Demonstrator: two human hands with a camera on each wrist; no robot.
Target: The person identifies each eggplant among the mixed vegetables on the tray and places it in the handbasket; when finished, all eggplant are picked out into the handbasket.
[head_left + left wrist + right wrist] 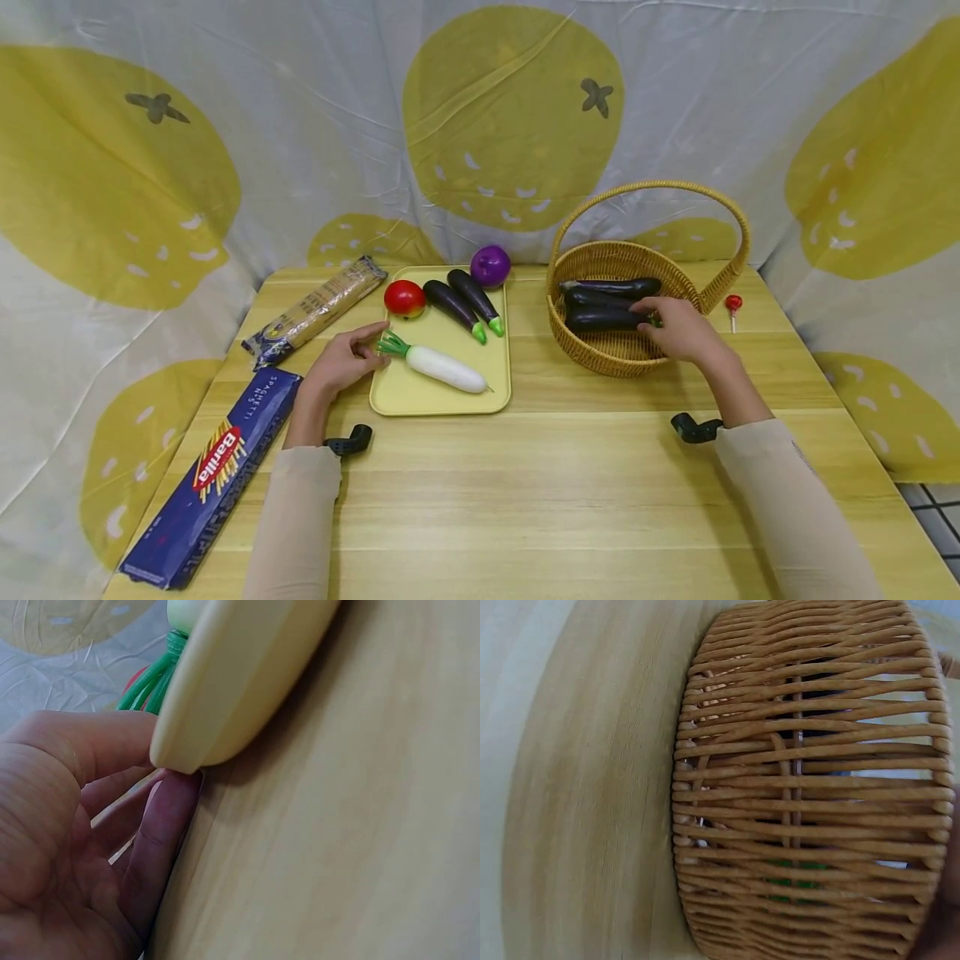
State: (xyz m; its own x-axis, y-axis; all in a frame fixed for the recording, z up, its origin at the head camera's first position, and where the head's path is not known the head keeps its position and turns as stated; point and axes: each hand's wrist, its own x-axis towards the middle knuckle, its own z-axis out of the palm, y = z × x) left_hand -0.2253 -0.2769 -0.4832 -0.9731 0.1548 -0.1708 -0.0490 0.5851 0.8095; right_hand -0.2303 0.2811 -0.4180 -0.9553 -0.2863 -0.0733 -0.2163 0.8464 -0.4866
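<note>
My left hand point(341, 362) is at the left edge of a yellow tray point(450, 406), its thumb and fingers pinching the rim in the left wrist view. On the tray lie a white radish point(447, 369) with green leaves, a red tomato-like fruit point(405, 298) and two eggplants point(450, 308). My right hand point(682, 327) reaches over the near right rim of a wicker basket point(607, 364). Its thumb and fingers grip the green stem end of the nearest eggplant point(603, 320). Two more eggplants point(611, 287) lie behind it. In the right wrist view the basket's wall hides most of the hand.
A purple round vegetable point(491, 266) sits at the tray's far right corner. On the left lie a bag of pasta point(318, 310) and a blue spaghetti box point(217, 479). A red lollipop point(733, 308) lies right of the basket, whose tall handle point(652, 185) arches above it.
</note>
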